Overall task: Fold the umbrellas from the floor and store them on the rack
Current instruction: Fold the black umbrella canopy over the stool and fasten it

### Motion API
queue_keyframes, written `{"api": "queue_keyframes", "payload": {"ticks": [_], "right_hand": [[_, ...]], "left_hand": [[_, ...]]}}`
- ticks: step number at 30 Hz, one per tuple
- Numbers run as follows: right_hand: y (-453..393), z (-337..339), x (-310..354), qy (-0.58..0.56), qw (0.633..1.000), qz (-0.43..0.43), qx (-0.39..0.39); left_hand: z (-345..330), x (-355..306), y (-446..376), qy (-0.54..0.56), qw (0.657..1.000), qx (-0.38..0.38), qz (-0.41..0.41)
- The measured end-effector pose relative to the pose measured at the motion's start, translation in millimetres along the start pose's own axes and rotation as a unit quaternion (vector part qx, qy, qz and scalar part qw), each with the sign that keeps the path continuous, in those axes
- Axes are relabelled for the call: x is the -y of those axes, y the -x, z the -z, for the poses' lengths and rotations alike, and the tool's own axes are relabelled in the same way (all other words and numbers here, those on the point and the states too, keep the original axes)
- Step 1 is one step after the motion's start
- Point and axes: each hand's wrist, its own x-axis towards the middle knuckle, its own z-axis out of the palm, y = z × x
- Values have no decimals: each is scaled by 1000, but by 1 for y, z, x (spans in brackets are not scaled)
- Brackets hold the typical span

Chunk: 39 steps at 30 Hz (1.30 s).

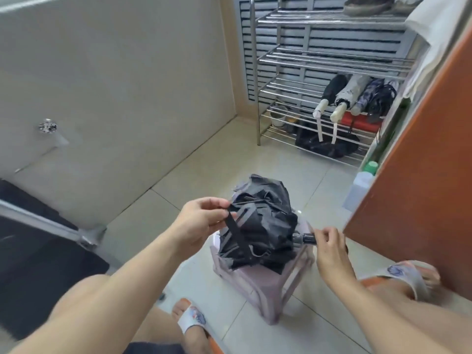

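Bare forearms reach out over the tiled floor [204, 159], which lies open between the left wall and the orange door [419, 175] edge on the right. Against the far wall stands one steel rack [281, 57] with five tiers; four folded umbrellas [355, 98] lie side by side on its fourth tier. One black umbrella [260, 221], collapsed but loosely bunched, is held above a pale stool [258, 284]. Left hand [199, 221] pinches its closing strap [236, 231]; right hand [329, 249] grips its handle [305, 238] with curled fingers.
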Motion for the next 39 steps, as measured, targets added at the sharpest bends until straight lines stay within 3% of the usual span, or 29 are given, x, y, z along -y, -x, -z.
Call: {"api": "queue_keyframes", "payload": {"ticks": [3, 7, 11, 14, 16, 18, 21, 23, 25, 27, 28, 30, 31, 34, 39], "right_hand": [[4, 0, -14, 3, 999, 26, 35], [-9, 22, -11, 19, 988, 27, 148], [-32, 75, 14, 147, 941, -15, 305], [-58, 132, 40, 137, 954, 0, 265], [-66, 155, 53, -20, 968, 17, 251], [-62, 162, 72, -194, 945, 23, 261], [-65, 139, 95, -338, 921, 8, 195], [-82, 124, 106, -390, 907, -37, 156], [-104, 116, 117, -360, 919, -52, 155], [-126, 104, 122, -322, 931, -50, 165], [-135, 96, 122, -313, 933, -61, 167], [-149, 78, 119, -321, 925, -96, 180], [-154, 71, 117, -324, 920, -113, 188], [-166, 63, 115, -362, 902, -141, 188], [-141, 103, 126, -516, 822, -90, 225]], "left_hand": [[-12, -2, -14, -72, 996, 50, -35], [-46, -30, -45, -213, 967, 105, -94], [-83, -49, -79, -300, 939, 139, -93], [-102, -52, -90, -358, 916, 159, -89], [-111, -54, -88, -364, 910, 169, -103], [-118, -59, -84, -360, 906, 189, -116], [-121, -60, -88, -369, 893, 210, -146], [-115, -49, -93, -431, 860, 161, -223], [-94, -31, -88, -470, 820, 80, -315], [-59, -7, -74, -476, 774, 100, -405], [-41, 6, -71, -509, 732, 136, -432], [-13, 25, -74, -609, 651, 201, -407], [-6, 30, -81, -644, 641, 219, -355], [0, 32, -118, -650, 696, 249, -176], [5, 39, -157, -680, 670, 284, -91]]}}
